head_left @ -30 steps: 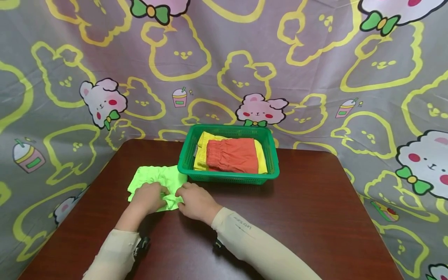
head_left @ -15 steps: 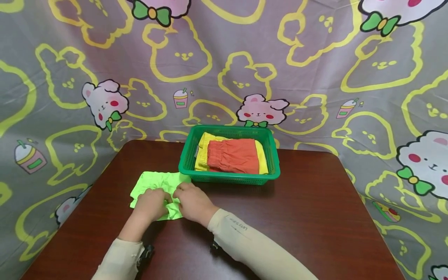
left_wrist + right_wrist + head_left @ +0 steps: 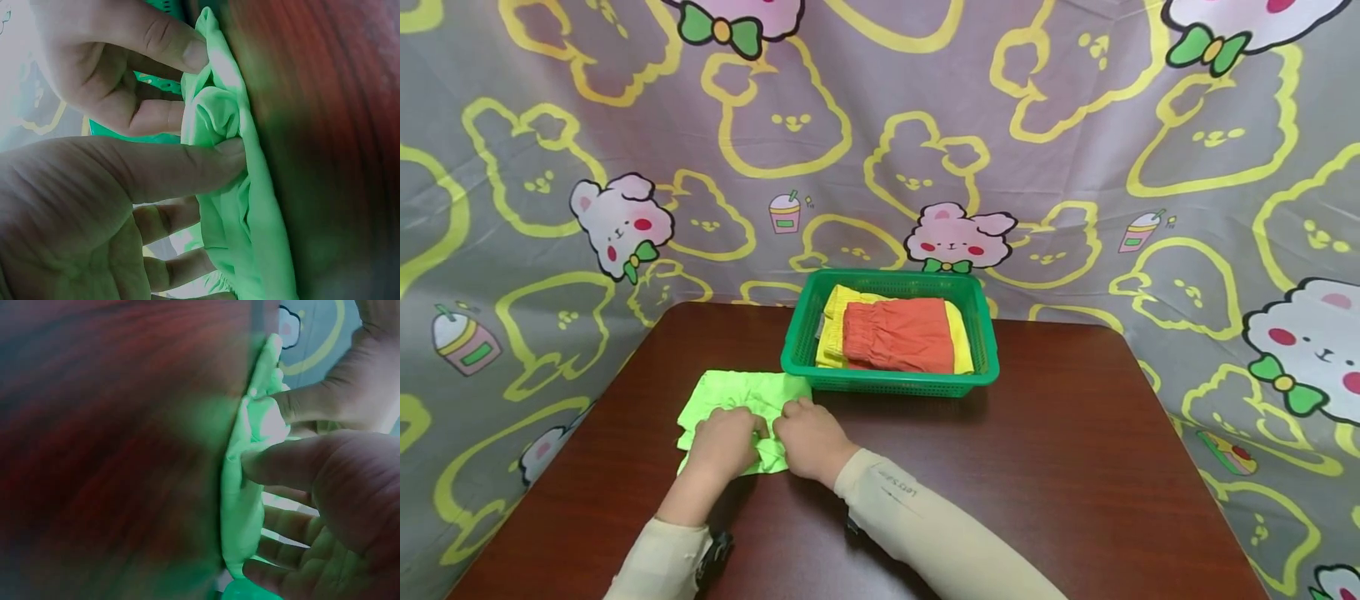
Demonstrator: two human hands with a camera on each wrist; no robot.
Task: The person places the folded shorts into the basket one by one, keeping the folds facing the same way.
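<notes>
A neon green garment [image 3: 722, 387] lies folded and creased on the table, left of the basket and close to its front corner. My left hand [image 3: 724, 442] pinches the garment's near part, the thumb in front and the fingers behind in the left wrist view. Just to its right, my right hand [image 3: 811, 440] pinches the same cloth between thumb and fingers. The right wrist view shows the cloth [image 3: 240, 506] standing up slightly along its near edge. Gathered fabric shows at the bottom of the left wrist view. The garment's exact kind is not clear.
A green plastic basket [image 3: 891, 382] stands at the back middle of the brown table [image 3: 1037, 467]. In it a folded orange-red garment [image 3: 902, 333] with a gathered waistband lies on yellow clothing [image 3: 961, 337]. A patterned curtain [image 3: 1075, 167] hangs behind the table.
The green garment and both hands have come slightly toward the front of the table. The right hand has shifted a little closer to the left. The basket stays put.
</notes>
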